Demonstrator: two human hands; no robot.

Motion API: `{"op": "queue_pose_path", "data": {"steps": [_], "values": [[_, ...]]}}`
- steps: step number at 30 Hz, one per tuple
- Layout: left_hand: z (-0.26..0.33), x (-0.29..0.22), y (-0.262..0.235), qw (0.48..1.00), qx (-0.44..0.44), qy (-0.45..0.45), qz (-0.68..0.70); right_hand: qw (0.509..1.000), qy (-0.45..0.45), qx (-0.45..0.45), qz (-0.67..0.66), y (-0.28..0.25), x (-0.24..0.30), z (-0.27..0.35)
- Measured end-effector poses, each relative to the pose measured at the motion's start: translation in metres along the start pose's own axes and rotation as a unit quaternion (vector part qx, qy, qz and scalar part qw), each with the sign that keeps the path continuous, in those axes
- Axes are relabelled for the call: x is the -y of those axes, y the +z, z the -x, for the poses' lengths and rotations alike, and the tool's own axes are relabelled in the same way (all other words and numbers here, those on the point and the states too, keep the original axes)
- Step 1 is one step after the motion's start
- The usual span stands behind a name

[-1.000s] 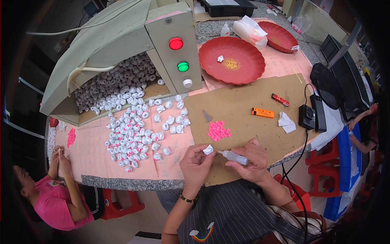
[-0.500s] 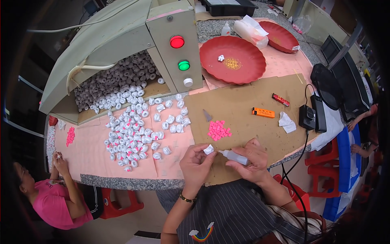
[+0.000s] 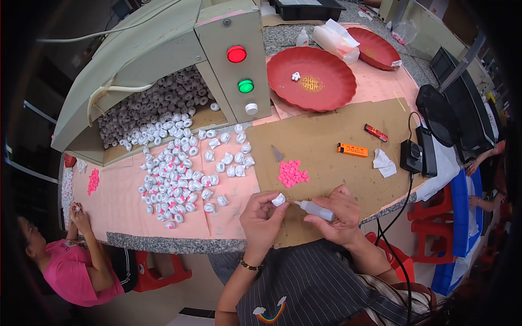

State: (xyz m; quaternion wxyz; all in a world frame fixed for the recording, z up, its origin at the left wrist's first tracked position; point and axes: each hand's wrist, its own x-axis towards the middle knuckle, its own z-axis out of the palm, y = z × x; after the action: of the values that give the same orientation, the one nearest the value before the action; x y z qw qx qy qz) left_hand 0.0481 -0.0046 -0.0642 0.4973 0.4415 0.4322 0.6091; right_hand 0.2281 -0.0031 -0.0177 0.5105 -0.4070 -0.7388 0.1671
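Note:
Between the thumb and fingers of my left hand (image 3: 262,217) is a small white rounded piece (image 3: 279,200). My right hand (image 3: 338,214) grips a clear squeeze bottle (image 3: 316,210), its narrow tip pointing left at the white piece; whether they touch I cannot tell. Just beyond my hands, a pile of small pink pieces (image 3: 293,173) lies on the brown cardboard (image 3: 326,141), with a grey pointed sliver (image 3: 277,154) beside it. To the left, many similar white pieces (image 3: 176,182), some with pink spots, are spread on pink paper (image 3: 228,217).
A grey machine (image 3: 231,32) with red and green buttons holds many grey and white pieces at the far left. Beyond the cardboard stands a red scalloped tray (image 3: 331,65). An orange lighter (image 3: 352,150), a crumpled tissue (image 3: 384,163) and a black device (image 3: 411,156) lie right. Another person (image 3: 81,266) sits left.
Little differs. Both hands hold the same items in nearly the same place, with only a very slight shift of the right hand and bottle.

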Motion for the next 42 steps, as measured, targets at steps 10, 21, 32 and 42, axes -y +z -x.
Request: {"op": "queue_pose_path", "data": {"steps": [10,21,32,42], "values": [[0.0,0.0,0.0,1.0,-0.004,0.001,-0.006,1.0,0.001,0.0,-0.008,0.0,0.003,0.0],[-0.001,0.001,-0.001,1.0,0.011,0.01,-0.012,1.0,0.004,0.0,-0.018,0.002,0.001,0.0],[-0.002,-0.003,-0.003,0.999,-0.009,-0.007,0.037,0.909,0.265,-0.063,-0.314,-0.003,-0.015,0.016],[-0.004,-0.011,-0.004,0.997,-0.043,-0.048,0.04,0.971,0.228,0.06,-0.031,0.001,-0.044,-0.01]]}}
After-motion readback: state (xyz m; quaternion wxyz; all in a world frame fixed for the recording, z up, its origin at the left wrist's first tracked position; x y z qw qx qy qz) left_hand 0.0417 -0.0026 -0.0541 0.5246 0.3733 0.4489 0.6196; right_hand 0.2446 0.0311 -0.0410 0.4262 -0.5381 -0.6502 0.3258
